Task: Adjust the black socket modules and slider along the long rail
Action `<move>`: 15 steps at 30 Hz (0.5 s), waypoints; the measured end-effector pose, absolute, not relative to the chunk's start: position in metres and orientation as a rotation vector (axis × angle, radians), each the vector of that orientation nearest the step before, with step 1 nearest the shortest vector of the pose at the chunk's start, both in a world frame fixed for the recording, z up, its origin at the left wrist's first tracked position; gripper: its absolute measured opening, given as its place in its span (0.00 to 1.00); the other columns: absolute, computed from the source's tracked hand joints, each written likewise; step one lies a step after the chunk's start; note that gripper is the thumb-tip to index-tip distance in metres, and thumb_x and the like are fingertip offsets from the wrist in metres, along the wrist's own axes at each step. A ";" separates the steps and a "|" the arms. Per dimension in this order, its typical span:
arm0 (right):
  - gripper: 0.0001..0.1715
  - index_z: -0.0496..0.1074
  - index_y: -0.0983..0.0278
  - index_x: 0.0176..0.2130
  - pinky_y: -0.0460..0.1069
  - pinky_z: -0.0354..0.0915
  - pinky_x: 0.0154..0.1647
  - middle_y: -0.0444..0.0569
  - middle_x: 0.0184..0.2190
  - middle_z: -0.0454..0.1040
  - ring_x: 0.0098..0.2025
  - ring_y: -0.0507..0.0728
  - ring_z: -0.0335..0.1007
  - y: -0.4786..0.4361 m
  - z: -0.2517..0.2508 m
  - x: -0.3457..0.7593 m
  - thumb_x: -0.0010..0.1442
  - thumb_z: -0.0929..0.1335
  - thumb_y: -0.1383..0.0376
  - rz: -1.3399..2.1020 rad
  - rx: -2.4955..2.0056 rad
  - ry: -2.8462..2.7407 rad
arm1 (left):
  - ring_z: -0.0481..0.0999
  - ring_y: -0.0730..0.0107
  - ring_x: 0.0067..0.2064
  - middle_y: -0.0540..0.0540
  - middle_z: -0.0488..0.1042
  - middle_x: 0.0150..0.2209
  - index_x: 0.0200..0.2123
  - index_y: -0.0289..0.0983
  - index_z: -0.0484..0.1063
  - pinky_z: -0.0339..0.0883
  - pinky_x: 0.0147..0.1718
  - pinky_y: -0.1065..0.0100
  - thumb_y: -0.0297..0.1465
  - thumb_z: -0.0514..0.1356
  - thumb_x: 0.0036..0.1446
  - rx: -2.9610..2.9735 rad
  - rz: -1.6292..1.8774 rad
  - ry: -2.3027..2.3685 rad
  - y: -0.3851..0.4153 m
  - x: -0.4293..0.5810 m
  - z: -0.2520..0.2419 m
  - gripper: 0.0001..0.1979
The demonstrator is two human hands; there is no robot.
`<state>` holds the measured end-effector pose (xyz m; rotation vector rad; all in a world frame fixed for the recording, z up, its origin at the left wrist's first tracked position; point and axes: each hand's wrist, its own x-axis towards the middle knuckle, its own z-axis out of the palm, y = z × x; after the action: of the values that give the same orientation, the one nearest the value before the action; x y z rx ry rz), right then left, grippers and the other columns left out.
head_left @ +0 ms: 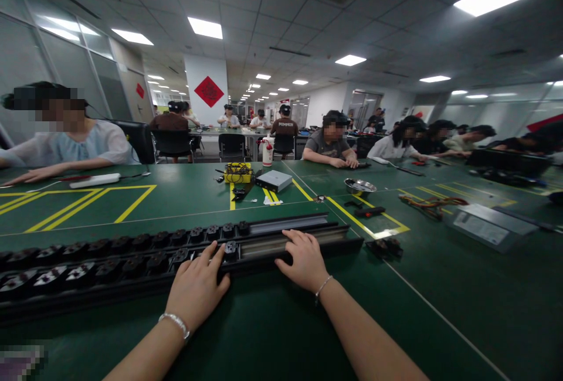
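Observation:
A long black rail (pixel 281 239) lies across the green table (pixel 272 334) in front of me, with a row of several black socket modules (pixel 132 246) set in its left part. My left hand (pixel 197 287) rests on the rail's near edge, fingers stretched toward a module (pixel 230 247) at the end of the near row. My right hand (pixel 303 258) lies on the bare right stretch of the rail, fingers curled over its near edge. Neither hand holds anything loose.
Loose black modules (pixel 387 247) lie right of the rail. Further back stand a yellow box (pixel 238 173), a grey box (pixel 273 180), a metal bowl (pixel 359 185), a spray bottle (pixel 267 152) and coloured cables (pixel 433 202). Several people sit around the tables.

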<state>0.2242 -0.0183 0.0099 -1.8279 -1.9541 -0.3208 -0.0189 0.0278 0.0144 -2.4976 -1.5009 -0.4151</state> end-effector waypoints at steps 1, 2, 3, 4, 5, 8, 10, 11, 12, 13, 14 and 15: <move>0.15 0.70 0.61 0.31 0.57 0.45 0.55 0.47 0.54 0.63 0.56 0.59 0.52 -0.018 0.010 0.224 0.50 0.65 0.53 -0.321 -1.829 -1.953 | 0.69 0.59 0.47 0.42 0.57 0.58 0.56 0.37 0.59 0.56 0.46 0.58 0.37 0.48 0.52 -2.499 -0.420 -1.497 0.028 -0.019 0.014 0.27; 0.15 0.70 0.61 0.31 0.57 0.45 0.55 0.47 0.54 0.63 0.56 0.59 0.52 -0.018 0.010 0.224 0.50 0.65 0.53 -0.322 -1.829 -1.952 | 0.69 0.59 0.47 0.42 0.58 0.58 0.56 0.37 0.59 0.56 0.46 0.58 0.37 0.48 0.52 -2.497 -0.425 -1.495 0.028 -0.019 0.014 0.27; 0.15 0.70 0.61 0.31 0.57 0.45 0.54 0.47 0.54 0.63 0.56 0.59 0.52 -0.018 0.009 0.225 0.50 0.65 0.53 -0.324 -1.828 -1.952 | 0.69 0.59 0.47 0.42 0.58 0.58 0.55 0.37 0.59 0.56 0.46 0.58 0.37 0.48 0.52 -2.496 -0.431 -1.492 0.028 -0.019 0.014 0.27; 0.15 0.70 0.61 0.31 0.57 0.45 0.54 0.46 0.54 0.63 0.56 0.59 0.52 -0.018 0.009 0.225 0.50 0.65 0.53 -0.325 -1.827 -1.952 | 0.69 0.59 0.47 0.41 0.58 0.58 0.55 0.37 0.59 0.56 0.46 0.58 0.37 0.49 0.52 -2.494 -0.437 -1.488 0.027 -0.019 0.013 0.27; 0.15 0.70 0.61 0.31 0.57 0.45 0.55 0.46 0.54 0.63 0.56 0.58 0.52 -0.018 0.009 0.225 0.50 0.65 0.53 -0.326 -1.826 -1.952 | 0.69 0.59 0.47 0.41 0.58 0.58 0.55 0.36 0.59 0.56 0.46 0.58 0.37 0.49 0.52 -2.490 -0.446 -1.483 0.027 -0.019 0.012 0.27; 0.15 0.70 0.61 0.31 0.57 0.45 0.55 0.46 0.54 0.62 0.56 0.58 0.52 -0.018 0.010 0.225 0.50 0.65 0.53 -0.322 -1.829 -1.954 | 0.68 0.58 0.48 0.40 0.57 0.59 0.55 0.35 0.59 0.55 0.47 0.58 0.36 0.49 0.51 -2.476 -0.473 -1.454 0.026 -0.019 0.007 0.27; 0.15 0.70 0.61 0.31 0.57 0.45 0.55 0.47 0.55 0.62 0.56 0.59 0.52 -0.018 0.010 0.224 0.50 0.65 0.53 -0.314 -1.837 -1.956 | 0.67 0.57 0.49 0.40 0.56 0.59 0.55 0.34 0.59 0.54 0.47 0.57 0.36 0.49 0.52 -2.464 -0.484 -1.437 0.026 -0.019 0.004 0.26; 0.15 0.70 0.61 0.31 0.57 0.44 0.55 0.47 0.55 0.62 0.56 0.59 0.52 -0.018 0.010 0.224 0.51 0.65 0.53 -0.309 -1.840 -1.957 | 0.66 0.57 0.49 0.40 0.56 0.59 0.55 0.34 0.59 0.54 0.47 0.57 0.35 0.49 0.52 -2.462 -0.488 -1.430 0.026 -0.019 0.003 0.26; 0.15 0.70 0.61 0.31 0.57 0.44 0.55 0.48 0.55 0.62 0.56 0.59 0.52 -0.018 0.010 0.224 0.51 0.64 0.53 -0.305 -1.842 -1.960 | 0.66 0.58 0.49 0.41 0.56 0.59 0.55 0.34 0.59 0.54 0.48 0.57 0.35 0.49 0.52 -2.466 -0.490 -1.421 0.027 -0.019 0.002 0.26; 0.15 0.70 0.61 0.31 0.57 0.44 0.55 0.48 0.55 0.62 0.56 0.59 0.52 -0.018 0.010 0.224 0.51 0.64 0.53 -0.302 -1.843 -1.962 | 0.66 0.58 0.49 0.42 0.56 0.59 0.55 0.34 0.59 0.54 0.48 0.57 0.35 0.49 0.52 -2.475 -0.492 -1.411 0.027 -0.019 0.001 0.26; 0.15 0.70 0.61 0.32 0.57 0.44 0.55 0.48 0.55 0.61 0.56 0.59 0.51 -0.018 0.010 0.224 0.51 0.64 0.53 -0.299 -1.844 -1.964 | 0.66 0.59 0.49 0.43 0.56 0.59 0.55 0.34 0.58 0.54 0.48 0.57 0.34 0.48 0.52 -2.490 -0.492 -1.401 0.027 -0.019 0.002 0.26; 0.15 0.70 0.61 0.32 0.57 0.44 0.55 0.48 0.55 0.61 0.57 0.59 0.51 -0.018 0.010 0.224 0.51 0.64 0.53 -0.298 -1.846 -1.963 | 0.66 0.59 0.49 0.44 0.56 0.59 0.56 0.35 0.58 0.54 0.48 0.57 0.34 0.48 0.52 -2.507 -0.489 -1.396 0.027 -0.019 0.002 0.26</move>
<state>0.2239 -0.0183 0.0102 -1.8458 -1.9634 -0.2978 -0.0185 0.0275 0.0021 -2.5073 -1.3961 -0.4889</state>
